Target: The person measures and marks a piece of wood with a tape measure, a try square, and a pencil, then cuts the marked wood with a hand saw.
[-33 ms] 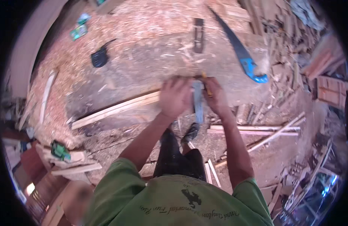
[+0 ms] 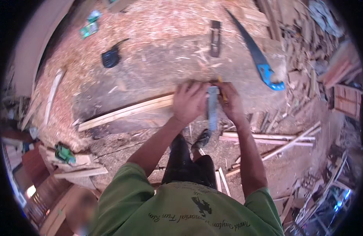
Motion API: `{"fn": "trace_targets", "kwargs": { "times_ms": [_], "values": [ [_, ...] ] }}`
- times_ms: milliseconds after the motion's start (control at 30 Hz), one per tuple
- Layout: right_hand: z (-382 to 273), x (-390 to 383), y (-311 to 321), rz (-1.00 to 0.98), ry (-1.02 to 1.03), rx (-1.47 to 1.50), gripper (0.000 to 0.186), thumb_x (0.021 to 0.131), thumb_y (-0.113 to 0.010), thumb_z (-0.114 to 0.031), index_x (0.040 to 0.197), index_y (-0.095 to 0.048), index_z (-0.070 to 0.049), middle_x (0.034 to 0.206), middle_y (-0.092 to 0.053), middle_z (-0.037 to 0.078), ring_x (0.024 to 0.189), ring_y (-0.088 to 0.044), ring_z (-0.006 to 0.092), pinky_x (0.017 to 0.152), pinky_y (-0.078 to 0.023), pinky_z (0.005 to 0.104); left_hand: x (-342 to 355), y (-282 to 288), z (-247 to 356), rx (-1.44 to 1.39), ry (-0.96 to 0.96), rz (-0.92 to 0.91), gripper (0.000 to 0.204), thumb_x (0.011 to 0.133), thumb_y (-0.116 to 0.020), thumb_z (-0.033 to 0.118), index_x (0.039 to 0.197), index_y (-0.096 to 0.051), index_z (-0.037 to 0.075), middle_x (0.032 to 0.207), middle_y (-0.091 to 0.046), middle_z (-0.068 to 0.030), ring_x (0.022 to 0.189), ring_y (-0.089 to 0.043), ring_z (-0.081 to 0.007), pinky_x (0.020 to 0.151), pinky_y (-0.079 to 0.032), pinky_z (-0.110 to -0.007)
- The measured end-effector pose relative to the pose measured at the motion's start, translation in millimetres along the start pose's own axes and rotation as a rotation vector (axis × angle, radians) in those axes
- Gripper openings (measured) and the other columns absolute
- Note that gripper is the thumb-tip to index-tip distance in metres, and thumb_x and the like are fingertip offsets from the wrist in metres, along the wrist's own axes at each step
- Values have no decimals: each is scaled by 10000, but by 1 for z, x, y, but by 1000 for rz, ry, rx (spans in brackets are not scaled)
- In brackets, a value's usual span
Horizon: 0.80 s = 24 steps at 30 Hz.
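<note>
Two pale wooden strips (image 2: 126,112) lie side by side on a broad worn board, slanting up to the right. My left hand (image 2: 189,101) is closed over their right end, pressing down with bent fingers. Right beside its fingertips, a flat blue-grey bar (image 2: 213,112), like the arm of a try square, lies across the line of the strips and sticks out toward me. On the bar's other side my right hand (image 2: 231,103) is closed around a thin yellow pencil (image 2: 223,93). The pencil's tip and the far end of the strips are hidden by my fingers.
Farther back on the board are a dark hand plane (image 2: 215,39), a handsaw with a blue handle (image 2: 264,70) and a black coiled item (image 2: 110,58). Wood shavings cover the back left. A green power tool (image 2: 64,153) lies at left; loose strips (image 2: 275,138) lie at right.
The whole scene has shifted slightly to the right in view. Both hands keep their places at the strips and the bar.
</note>
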State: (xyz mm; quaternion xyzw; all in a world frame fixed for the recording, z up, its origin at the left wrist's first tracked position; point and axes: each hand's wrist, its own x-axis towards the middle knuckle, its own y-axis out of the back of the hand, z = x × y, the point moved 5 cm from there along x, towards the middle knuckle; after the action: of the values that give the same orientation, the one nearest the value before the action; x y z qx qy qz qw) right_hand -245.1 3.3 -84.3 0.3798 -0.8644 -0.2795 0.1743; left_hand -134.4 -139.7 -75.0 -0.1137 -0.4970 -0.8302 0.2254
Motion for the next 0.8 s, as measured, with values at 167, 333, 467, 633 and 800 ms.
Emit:
{"fn": "trace_targets", "kwargs": {
  "times_ms": [167,333,467,633,800],
  "values": [
    [-10,2,-9,24,15,21,527,800,-606,140,1291,-623,-52,1158,-638,189,1089,-629,384,955,-508,424,-10,5,-6,71,-30,-27,439,863,-721,252,1287,-683,144,1176,-655,-67,1055,-579,-287,904,-490,-475],
    [-15,-2,-6,-23,-70,-6,492,858,-571,117,1328,-603,-23,1269,-646,197,1199,-619,364,1039,-481,417,-15,-7,-6,27,-78,9,464,878,-698,277,1313,-654,120,1189,-655,-53,1086,-580,-264,959,-480,-443],
    [18,-16,20,21,-206,83,461,908,-577,78,1363,-576,6,1321,-642,179,1230,-611,295,1061,-466,401,7,-30,11,83,-150,-5,453,869,-682,278,1289,-658,110,1196,-657,-47,1106,-586,-247,980,-471,-434],
    [48,-28,18,14,-192,88,475,907,-611,51,1378,-571,0,1269,-653,155,1151,-624,250,1008,-481,356,9,-30,10,43,-187,20,441,830,-676,220,1244,-667,68,1143,-668,-54,1118,-592,-255,973,-469,-442],
    [6,10,-42,38,116,119,468,874,-685,-28,1330,-602,-87,1229,-658,185,1113,-650,378,988,-510,447,-7,13,-61,4,67,-225,332,841,-694,128,1161,-645,56,1125,-657,-172,1072,-613,-388,958,-476,-514]
  ]
}}
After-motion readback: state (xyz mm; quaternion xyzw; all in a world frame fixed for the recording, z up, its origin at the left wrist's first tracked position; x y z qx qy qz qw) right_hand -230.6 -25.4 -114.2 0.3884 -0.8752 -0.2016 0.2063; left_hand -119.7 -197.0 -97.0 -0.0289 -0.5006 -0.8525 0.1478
